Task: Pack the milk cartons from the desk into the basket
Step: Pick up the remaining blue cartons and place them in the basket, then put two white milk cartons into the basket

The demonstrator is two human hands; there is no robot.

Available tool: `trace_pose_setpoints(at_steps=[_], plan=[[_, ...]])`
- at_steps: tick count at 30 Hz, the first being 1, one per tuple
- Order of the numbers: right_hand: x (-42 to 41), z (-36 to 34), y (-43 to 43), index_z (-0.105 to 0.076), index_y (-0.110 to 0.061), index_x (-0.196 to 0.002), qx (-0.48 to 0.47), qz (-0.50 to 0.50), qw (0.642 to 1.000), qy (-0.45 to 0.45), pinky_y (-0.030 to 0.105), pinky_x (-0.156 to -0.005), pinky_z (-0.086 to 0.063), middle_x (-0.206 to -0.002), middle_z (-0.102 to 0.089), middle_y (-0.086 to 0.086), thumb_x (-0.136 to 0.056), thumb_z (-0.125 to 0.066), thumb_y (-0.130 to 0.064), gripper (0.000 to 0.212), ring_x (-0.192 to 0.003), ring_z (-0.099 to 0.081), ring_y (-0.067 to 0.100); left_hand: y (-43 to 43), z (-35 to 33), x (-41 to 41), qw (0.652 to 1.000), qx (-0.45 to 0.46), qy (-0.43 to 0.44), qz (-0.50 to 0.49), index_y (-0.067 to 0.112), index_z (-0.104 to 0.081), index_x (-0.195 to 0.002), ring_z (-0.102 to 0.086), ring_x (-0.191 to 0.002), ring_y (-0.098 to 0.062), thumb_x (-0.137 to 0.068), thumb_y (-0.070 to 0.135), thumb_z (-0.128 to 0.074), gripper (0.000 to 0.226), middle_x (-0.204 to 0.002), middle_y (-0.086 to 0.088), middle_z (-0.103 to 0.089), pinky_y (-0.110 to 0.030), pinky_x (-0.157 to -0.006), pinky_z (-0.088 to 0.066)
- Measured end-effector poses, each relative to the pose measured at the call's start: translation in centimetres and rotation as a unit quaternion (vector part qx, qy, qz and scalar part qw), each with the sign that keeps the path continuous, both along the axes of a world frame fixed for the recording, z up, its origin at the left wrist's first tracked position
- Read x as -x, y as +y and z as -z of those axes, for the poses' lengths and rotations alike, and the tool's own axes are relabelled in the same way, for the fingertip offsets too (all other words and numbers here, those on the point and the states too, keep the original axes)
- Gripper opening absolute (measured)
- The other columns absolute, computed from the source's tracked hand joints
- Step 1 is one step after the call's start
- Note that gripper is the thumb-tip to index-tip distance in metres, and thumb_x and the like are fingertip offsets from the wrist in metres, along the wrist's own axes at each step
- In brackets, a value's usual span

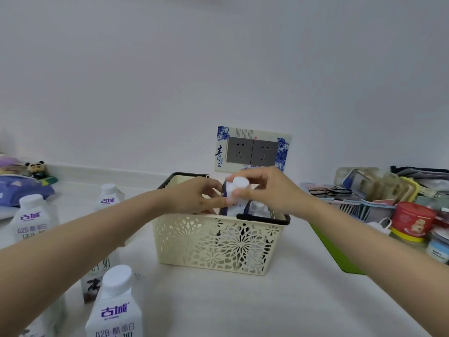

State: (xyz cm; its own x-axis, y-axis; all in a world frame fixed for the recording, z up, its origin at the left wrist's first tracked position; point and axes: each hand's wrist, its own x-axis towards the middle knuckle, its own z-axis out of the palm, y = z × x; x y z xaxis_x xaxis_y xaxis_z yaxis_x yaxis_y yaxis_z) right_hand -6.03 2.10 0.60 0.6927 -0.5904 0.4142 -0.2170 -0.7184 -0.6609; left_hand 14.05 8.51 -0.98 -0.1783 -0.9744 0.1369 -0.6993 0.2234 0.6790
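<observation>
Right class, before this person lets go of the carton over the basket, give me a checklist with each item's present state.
1. Both hands on held carton, left hand, right hand: ok.
2. Carton above cream basket: ok.
3. Carton upright: ok, cap on top.
4. Free room left of the packed carton: cannot tell, hands hide it.
5. Cartons left on desk, such as the near carton: not ok.
</observation>
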Motion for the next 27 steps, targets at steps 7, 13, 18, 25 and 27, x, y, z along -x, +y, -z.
trace_pose_setpoints(at_steps=[7, 13, 18, 25, 27], plan=[[1.9, 2.8, 1.1, -0.077, -0.030, -0.092, 0.026, 0.035, 0.999, 0.011, 0.009, -0.075, -0.045, -0.092, -0.073, -0.023, -0.089, -0.056, -0.044, 0.026, -0.089, -0.064, -0.001, 2.0, 0.3, -0.4, 0.998, -0.004, -0.058, 0.030, 0.038, -0.059, -0.120, -0.068, -0.096, 0.001, -0.061, 0.073, -0.060, 0.068, -0.122, 0.018, -0.063, -0.033, -0.093, -0.053], [4.3, 4.0, 1.5, -0.074, -0.040, -0.092, 0.021, 0.060, 0.997, 0.047, 0.031, -0.085, -0.051, -0.097, -0.074, -0.014, -0.084, -0.032, -0.070, 0.053, -0.092, -0.066, 0.002, 2.7, 0.3, -0.5, 0.979, -0.016, -0.202, 0.032, 0.042, -0.046, -0.135, -0.058, -0.113, 0.000, -0.072, 0.070, -0.054, 0.069, -0.141, 0.023, -0.048, -0.028, -0.104, -0.042], [3.9, 3.8, 1.9, -0.076, -0.027, -0.096, 0.077, 0.085, 0.991, 0.069, 0.046, -0.080, -0.051, -0.092, -0.075, -0.006, -0.088, -0.031, -0.065, 0.059, -0.086, -0.067, 0.010, 2.7, -0.2, -0.2, 0.970, -0.024, -0.239, 0.030, 0.042, -0.043, -0.136, -0.053, -0.110, -0.001, -0.074, 0.066, -0.059, 0.068, -0.142, 0.025, -0.045, -0.021, -0.098, -0.038], [1.7, 2.7, 5.1, -0.069, -0.027, -0.108, 0.075, 0.064, 0.995, -0.018, 0.003, -0.087, -0.035, -0.111, -0.064, -0.023, -0.085, -0.044, -0.054, 0.043, -0.105, -0.052, -0.014, 6.4, -2.7, -1.4, 0.979, 0.045, -0.198, -0.019, 0.041, -0.046, -0.133, -0.050, -0.114, 0.005, -0.073, 0.069, -0.043, 0.067, -0.140, 0.018, -0.048, -0.020, -0.098, -0.040], [0.1, 2.4, 7.1, -0.069, -0.029, -0.105, 0.067, 0.022, 0.996, -0.061, 0.002, -0.085, -0.035, -0.109, -0.065, -0.023, -0.086, -0.050, -0.048, 0.033, -0.102, -0.054, -0.012, 9.0, -4.0, -2.6, 0.981, 0.075, -0.177, -0.037, 0.043, -0.054, -0.124, -0.051, -0.107, 0.014, -0.073, 0.070, -0.042, 0.059, -0.129, 0.022, -0.056, -0.015, -0.092, -0.041]])
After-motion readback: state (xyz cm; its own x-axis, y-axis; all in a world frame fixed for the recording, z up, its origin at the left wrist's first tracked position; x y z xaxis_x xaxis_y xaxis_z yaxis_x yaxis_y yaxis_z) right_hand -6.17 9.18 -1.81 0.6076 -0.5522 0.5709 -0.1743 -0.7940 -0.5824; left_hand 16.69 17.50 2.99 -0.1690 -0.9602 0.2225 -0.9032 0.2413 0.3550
